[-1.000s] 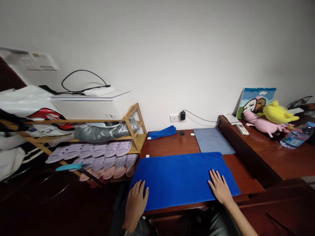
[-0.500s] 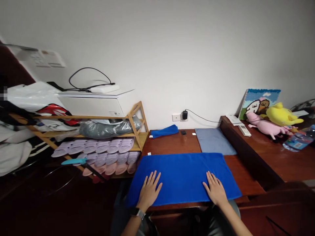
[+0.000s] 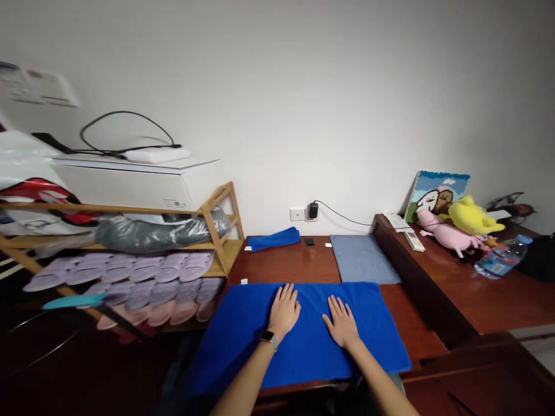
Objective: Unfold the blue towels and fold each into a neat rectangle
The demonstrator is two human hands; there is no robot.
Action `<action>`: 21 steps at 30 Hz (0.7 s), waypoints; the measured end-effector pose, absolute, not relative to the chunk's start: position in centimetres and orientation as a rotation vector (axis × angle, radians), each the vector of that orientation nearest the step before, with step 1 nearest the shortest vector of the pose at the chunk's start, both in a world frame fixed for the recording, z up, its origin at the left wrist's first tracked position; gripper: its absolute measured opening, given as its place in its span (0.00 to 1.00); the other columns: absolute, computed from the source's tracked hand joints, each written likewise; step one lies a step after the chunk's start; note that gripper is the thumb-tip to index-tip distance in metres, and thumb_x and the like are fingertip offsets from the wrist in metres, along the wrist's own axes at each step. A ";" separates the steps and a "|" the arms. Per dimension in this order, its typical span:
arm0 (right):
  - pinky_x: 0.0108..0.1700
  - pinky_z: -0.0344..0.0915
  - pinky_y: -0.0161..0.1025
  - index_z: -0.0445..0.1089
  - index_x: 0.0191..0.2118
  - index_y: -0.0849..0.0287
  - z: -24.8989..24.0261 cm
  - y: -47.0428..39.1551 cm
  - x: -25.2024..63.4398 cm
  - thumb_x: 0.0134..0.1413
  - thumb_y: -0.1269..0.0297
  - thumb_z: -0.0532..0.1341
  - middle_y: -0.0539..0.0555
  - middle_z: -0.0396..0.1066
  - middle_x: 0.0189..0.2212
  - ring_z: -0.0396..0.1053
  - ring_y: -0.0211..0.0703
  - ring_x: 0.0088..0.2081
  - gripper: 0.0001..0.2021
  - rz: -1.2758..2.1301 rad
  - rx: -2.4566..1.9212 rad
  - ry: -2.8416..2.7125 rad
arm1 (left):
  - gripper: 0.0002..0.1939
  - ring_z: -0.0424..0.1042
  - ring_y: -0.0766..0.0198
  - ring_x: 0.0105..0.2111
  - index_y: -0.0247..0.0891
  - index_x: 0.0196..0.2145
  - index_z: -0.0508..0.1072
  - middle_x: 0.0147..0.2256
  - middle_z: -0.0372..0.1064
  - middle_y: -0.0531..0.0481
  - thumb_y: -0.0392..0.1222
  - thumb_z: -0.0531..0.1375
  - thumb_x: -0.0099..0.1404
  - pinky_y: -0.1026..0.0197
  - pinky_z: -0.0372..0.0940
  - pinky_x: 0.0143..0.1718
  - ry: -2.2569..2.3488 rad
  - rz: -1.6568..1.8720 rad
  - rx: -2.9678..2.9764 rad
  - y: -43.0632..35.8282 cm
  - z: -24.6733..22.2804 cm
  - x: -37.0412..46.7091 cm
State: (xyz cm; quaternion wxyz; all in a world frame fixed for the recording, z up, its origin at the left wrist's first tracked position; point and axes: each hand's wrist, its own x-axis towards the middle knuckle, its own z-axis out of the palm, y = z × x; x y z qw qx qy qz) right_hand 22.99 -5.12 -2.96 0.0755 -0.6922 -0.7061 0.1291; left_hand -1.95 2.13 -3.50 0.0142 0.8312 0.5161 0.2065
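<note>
A blue towel (image 3: 310, 341) lies spread across the front of the reddish-brown desk (image 3: 281, 263), its near edge reaching the desk's front. My left hand (image 3: 284, 312), with a watch on the wrist, rests flat on the towel left of its middle, fingers outstretched near the far edge. To the right of it, my right hand (image 3: 341, 322) also lies palm down on the cloth with fingers apart. Small wrinkles show in the towel between and beyond the hands. Behind it are a folded blue cloth (image 3: 275, 239) at the back left and a flat grey-blue cloth (image 3: 363, 259) at the back right.
On the left stands a wooden rack (image 3: 225, 248) with several purple slippers (image 3: 162, 267) and a white box (image 3: 125, 184) on top. A raised ledge at right holds a pink plush toy (image 3: 448, 234), a yellow plush toy (image 3: 472, 218) and a plastic bottle (image 3: 503, 257).
Both hands have slid farther up the towel and closer together, the left one rightward. The view has shifted slightly right. Wrinkles have appeared near the towel's far edge.
</note>
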 end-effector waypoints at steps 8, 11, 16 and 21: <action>0.79 0.37 0.55 0.42 0.81 0.57 -0.9 -0.3 21.8 0.76 0.46 0.40 0.54 0.42 0.80 0.37 0.52 0.80 0.36 0.361 -1.999 -2.077 | 0.31 0.58 0.45 0.74 0.47 0.74 0.63 0.74 0.58 0.42 0.56 0.49 0.79 0.34 0.52 0.74 1.561 0.484 2.583 4.3 -5.2 -0.6; 0.79 0.34 0.56 0.41 0.81 0.58 -1.3 0.9 21.3 0.76 0.44 0.41 0.56 0.41 0.80 0.35 0.52 0.80 0.37 0.460 -2.027 -2.059 | 0.31 0.58 0.46 0.74 0.47 0.74 0.64 0.74 0.60 0.41 0.56 0.47 0.80 0.36 0.53 0.74 1.599 0.490 2.609 5.4 -5.0 -2.3; 0.79 0.38 0.54 0.47 0.80 0.60 -2.0 0.7 25.2 0.76 0.46 0.39 0.56 0.44 0.79 0.39 0.51 0.80 0.37 0.422 -2.011 -1.952 | 0.34 0.57 0.42 0.74 0.44 0.74 0.63 0.74 0.58 0.38 0.58 0.48 0.77 0.32 0.54 0.72 2.053 0.336 2.409 8.1 -4.6 -11.0; 0.79 0.39 0.58 0.49 0.80 0.60 -4.3 -1.3 34.4 0.74 0.48 0.41 0.57 0.46 0.79 0.42 0.54 0.80 0.36 0.291 -2.298 -1.734 | 0.33 0.56 0.44 0.75 0.47 0.74 0.63 0.74 0.58 0.40 0.56 0.47 0.77 0.35 0.58 0.70 2.102 0.158 2.470 8.9 -5.5 -20.7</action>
